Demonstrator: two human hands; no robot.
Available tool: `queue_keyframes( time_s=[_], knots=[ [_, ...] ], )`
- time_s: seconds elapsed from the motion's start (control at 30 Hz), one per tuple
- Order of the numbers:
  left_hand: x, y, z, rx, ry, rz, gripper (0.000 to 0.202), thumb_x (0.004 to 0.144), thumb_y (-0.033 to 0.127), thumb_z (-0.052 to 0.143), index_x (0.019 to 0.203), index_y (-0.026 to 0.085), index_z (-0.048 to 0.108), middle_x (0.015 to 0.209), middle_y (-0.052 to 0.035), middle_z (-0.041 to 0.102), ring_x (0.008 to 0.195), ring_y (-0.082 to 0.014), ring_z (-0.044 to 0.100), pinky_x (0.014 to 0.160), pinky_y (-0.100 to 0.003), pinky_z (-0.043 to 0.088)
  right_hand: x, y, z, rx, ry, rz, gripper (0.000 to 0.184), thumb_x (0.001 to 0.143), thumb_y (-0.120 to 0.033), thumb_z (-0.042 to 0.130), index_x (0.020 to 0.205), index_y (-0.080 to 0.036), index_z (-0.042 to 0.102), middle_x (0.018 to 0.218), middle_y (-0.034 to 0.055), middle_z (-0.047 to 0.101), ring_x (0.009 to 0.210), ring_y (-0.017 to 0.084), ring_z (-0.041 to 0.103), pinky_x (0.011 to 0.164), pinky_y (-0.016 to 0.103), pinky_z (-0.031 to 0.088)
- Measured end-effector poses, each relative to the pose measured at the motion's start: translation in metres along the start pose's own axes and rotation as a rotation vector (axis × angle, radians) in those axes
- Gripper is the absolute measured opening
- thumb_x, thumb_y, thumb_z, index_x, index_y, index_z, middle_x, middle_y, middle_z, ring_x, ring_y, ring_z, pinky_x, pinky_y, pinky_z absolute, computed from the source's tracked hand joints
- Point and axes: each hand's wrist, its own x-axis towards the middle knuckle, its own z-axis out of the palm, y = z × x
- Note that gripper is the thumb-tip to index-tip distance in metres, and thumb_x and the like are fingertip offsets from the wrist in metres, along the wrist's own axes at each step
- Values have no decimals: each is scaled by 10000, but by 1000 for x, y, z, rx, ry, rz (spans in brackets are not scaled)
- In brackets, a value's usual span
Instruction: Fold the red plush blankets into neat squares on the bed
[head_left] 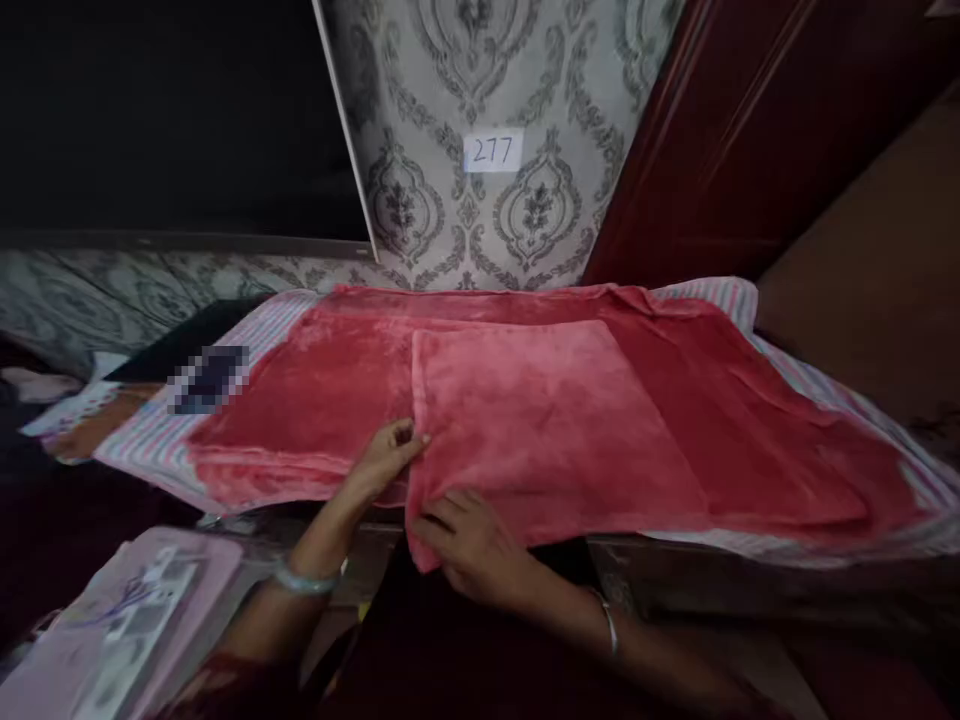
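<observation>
A red plush blanket (322, 385) lies spread out, with a lighter pink folded panel (532, 420) on top near its middle. My left hand (386, 455) is at the panel's left edge, its thumb and fingers closed on the fabric there. Lower and to the right, my right hand (472, 545) grips the panel's front left corner, which hangs a little over the front edge. The fabric hides some of the fingertips. Both wrists wear bracelets.
Beneath the blanket is a striped cloth (154, 435). A pixelated dark object (208, 380) lies on its left side. A pink chair-like item (187, 560) stands at lower left. Behind are a large black screen (172, 120), patterned wallpaper with a "277" label (493, 150), and a dark red door (720, 130).
</observation>
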Motion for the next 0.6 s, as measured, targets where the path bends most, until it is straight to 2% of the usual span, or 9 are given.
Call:
queue_keyframes(
  time_s=[0.13, 0.23, 0.33, 0.4, 0.53, 0.6],
  knots=[
    [-8, -9, -1, -150, 97, -12, 545, 433, 532, 919, 724, 173, 630, 640, 41, 619, 581, -122, 538, 550, -230, 423, 4, -4, -3, -30, -26, 34, 229, 939, -95, 551, 1123, -178, 659, 1017, 80, 674, 866, 206, 519, 739, 351, 429],
    [-25, -11, 4, -235, 105, -3, 536, 460, 446, 943, 836, 174, 675, 738, 14, 694, 675, -150, 626, 629, -240, 494, 4, -5, -4, -40, -11, 31, 192, 965, -122, 542, 1100, -178, 668, 991, 65, 681, 870, 201, 528, 759, 339, 445],
    [-47, -13, 11, -329, 94, -54, 558, 466, 363, 965, 918, 170, 701, 799, -10, 731, 743, -169, 675, 691, -247, 533, 4, -4, -4, -65, -6, 21, 171, 992, -162, 545, 1105, -172, 673, 1006, 71, 682, 906, 204, 541, 796, 338, 462],
    [-58, -15, 15, -394, 99, -106, 526, 445, 310, 975, 871, 162, 704, 741, 4, 713, 686, -156, 662, 647, -235, 529, 4, -4, -3, -80, -26, 19, 160, 1008, -173, 539, 1094, -172, 673, 991, 67, 680, 900, 197, 545, 796, 335, 468],
    [-69, -18, 19, -480, 112, -254, 430, 355, 189, 968, 656, 153, 664, 557, 60, 605, 485, -92, 539, 472, -192, 441, 8, -4, -3, -109, -21, -4, 198, 1030, -170, 501, 1130, -157, 671, 1010, 65, 693, 923, 193, 550, 812, 329, 478],
    [-71, -16, 21, -481, 102, -335, 361, 381, 163, 946, 590, 150, 653, 538, 50, 598, 471, -90, 529, 451, -192, 437, 11, -4, -5, -110, 8, -26, 229, 1037, -163, 475, 1152, -147, 673, 1067, 65, 706, 966, 195, 550, 852, 324, 479]
  ],
)
